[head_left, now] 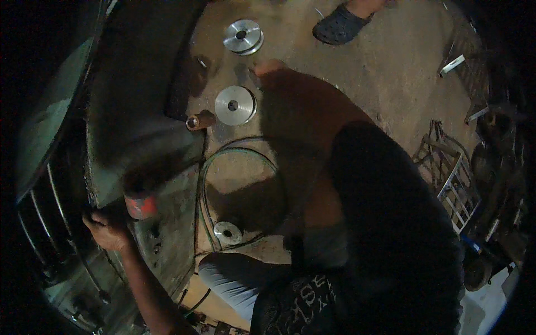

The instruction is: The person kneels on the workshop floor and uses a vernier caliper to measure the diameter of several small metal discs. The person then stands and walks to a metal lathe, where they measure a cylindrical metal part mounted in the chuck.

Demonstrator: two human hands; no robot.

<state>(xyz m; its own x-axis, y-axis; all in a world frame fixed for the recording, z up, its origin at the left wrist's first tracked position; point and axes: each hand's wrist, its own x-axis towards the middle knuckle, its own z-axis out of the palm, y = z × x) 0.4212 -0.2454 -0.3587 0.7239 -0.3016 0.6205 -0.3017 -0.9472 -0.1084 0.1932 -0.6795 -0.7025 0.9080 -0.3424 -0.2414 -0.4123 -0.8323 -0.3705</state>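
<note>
My left hand [107,231] is at the edge of a dark green machine, fingers curled against a dark part I cannot make out. Beside it on the machine is a red and grey cylinder [140,206], blurred at its top. My right forearm reaches forward over the floor, and my right hand [270,71] is low, between two silvery grooved wheels. One wheel [250,29] lies farther off and the other wheel [239,114] lies nearer. Shadow hides most of the right fingers. Left of the nearer wheel lies a brownish hollow metal sleeve [205,120].
A loop of thin hose or cable [273,162] lies on the floor, with a smaller metal disc [234,224] at its near side. A person's foot in a dark clog [337,27] stands at the far side. Metal frames [459,195] lean at the right.
</note>
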